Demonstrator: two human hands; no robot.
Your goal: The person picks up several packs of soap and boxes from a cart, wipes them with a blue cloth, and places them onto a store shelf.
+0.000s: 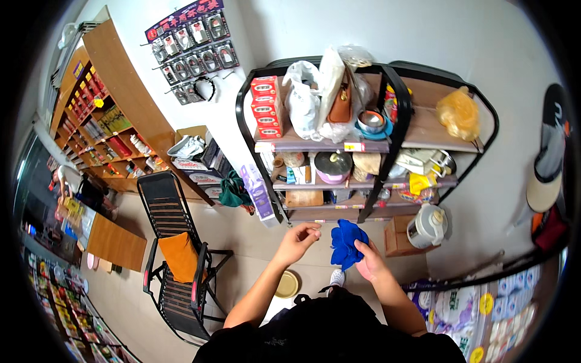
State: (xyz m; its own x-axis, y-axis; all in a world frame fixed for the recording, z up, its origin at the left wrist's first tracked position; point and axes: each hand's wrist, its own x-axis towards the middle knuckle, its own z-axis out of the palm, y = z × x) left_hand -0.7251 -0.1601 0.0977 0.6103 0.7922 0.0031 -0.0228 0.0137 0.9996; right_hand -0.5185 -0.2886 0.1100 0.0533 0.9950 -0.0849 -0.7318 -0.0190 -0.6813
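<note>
My right hand (371,262) grips a bunched blue cloth (347,244) by its right edge, in front of my body. To the left of the cloth, apart from it, is my left hand (299,242), with thumb and fingertips close together. Something small and pale may be at those fingertips; I cannot tell what it is. Beyond both hands stands a black-framed shelf unit (323,146) with bags, bowls, a lidded pot and red boxes on it.
A black reclining chair (174,304) with an orange cushion (179,257) stands at left. A gold round lid or dish (287,284) lies low before me. A grey-white lidded container (426,227) sits by a wooden box (399,236). Another person (75,181) stands near a counter, far left.
</note>
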